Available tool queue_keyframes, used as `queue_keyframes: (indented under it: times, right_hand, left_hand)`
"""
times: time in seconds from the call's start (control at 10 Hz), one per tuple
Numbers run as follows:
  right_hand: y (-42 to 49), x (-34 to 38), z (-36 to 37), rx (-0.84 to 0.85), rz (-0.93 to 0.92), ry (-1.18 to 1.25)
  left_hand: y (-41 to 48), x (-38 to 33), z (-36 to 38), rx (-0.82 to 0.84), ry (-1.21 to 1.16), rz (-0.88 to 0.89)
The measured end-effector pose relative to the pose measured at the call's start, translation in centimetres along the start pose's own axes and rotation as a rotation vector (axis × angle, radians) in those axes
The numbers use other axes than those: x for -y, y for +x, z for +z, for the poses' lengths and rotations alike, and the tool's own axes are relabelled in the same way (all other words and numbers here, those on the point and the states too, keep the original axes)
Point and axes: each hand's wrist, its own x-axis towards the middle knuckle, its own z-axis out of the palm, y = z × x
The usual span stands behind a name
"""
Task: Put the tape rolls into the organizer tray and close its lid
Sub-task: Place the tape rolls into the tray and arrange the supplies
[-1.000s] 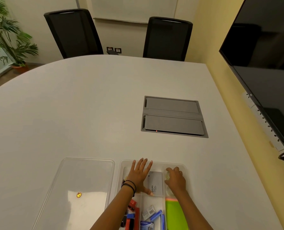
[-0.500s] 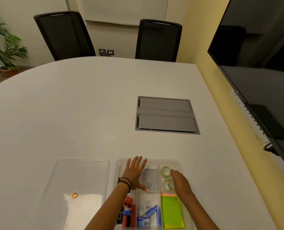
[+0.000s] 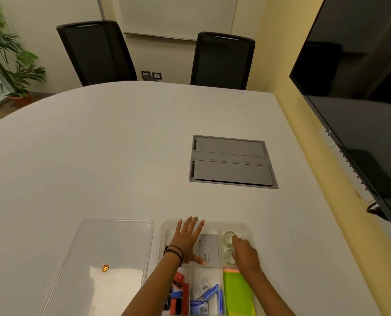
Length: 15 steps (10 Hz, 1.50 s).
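Both hands are over the clear organizer tray (image 3: 247,226) at the near edge of the white table (image 3: 98,156). Flat and spread, the left hand (image 3: 187,241) lies palm down over the tray's far-left part with nothing in its grasp, its thumb touching the near edge of a grey card box (image 3: 209,249); black bands circle its wrist. Loosely curled, the right hand (image 3: 244,255) sits in the far-right compartment, fingers bent down against the tape rolls; whether it grips one, I cannot tell.

Nearer than the left hand lie red and black small items (image 3: 178,293), and between the forearms lie blue packets (image 3: 203,297). Under the right forearm is a pad of green sticky notes (image 3: 237,293).

Two clear tape rolls lie flat in that far-right compartment, one behind the other: the near roll (image 3: 228,256) is partly covered by the right fingers, the far roll (image 3: 228,237) just beyond their tips.

Left of the left hand, just beside the tray, the clear lid (image 3: 112,247) lies flat on the table, with a small orange sticker (image 3: 105,268) on it.

Farther out beyond the hands is a grey cable hatch (image 3: 232,161) set in the table. Past the table's far edge stand two black chairs (image 3: 96,51), with a plant (image 3: 9,58) far left and a dark screen (image 3: 361,99) on the right wall.
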Motion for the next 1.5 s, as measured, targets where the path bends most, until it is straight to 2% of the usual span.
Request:
queue_keyframes:
  times: [0.2,0.5,0.7,1.0,1.3,1.5]
  right_hand:
    - [0.5,0.3,0.3,0.008,0.115,0.095]
    - [0.8,1.9,0.9,0.151,0.261,0.196]
    - [1.2,2.6,1.2,0.101,0.322,0.17]
    - [1.5,3.0,1.6,0.075,0.346,0.105]
    - [1.7,2.4,1.9,0.083,0.35,0.165]
    - [2.9,2.3,0.7,-0.055,0.27,0.091]
  left_hand:
    - [0.1,0.1,0.2,-0.006,0.004,0.001]
    - [0.1,0.0,0.2,-0.008,0.003,-0.002]
    - [0.0,0.0,0.2,-0.012,-0.008,0.001]
    - [0.1,0.1,0.4,-0.015,-0.009,-0.001]
    - [0.0,0.0,0.4,-0.014,-0.01,0.006]
    - [-0.1,0.0,0.2,-0.017,-0.009,0.012]
